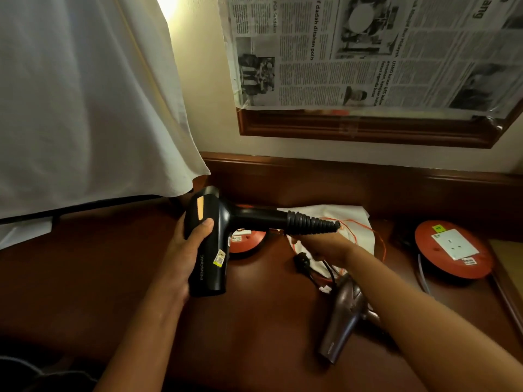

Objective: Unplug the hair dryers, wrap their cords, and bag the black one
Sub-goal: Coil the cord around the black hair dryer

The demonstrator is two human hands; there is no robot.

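My left hand (184, 250) grips the barrel of the black hair dryer (209, 244) and holds it above the desk, with the handle and its ribbed cord sleeve pointing right. My right hand (325, 246) is just under that sleeve, fingers curled, apparently round the dryer's black cord, though the grip itself is hidden. The cord's black plug (301, 257) hangs loose below the hand. Behind my right hand lies a white drawstring bag (342, 216) with an orange string. A brown hair dryer (345, 312) lies on the desk under my right forearm.
A dark wooden desk (254, 321) with a raised back edge. One orange extension reel (452, 250) with a white socket sits at the right; another (247, 241) sits behind the black dryer. A white cloth (85, 108) hangs at the left. Newspaper (368, 52) covers a framed mirror.
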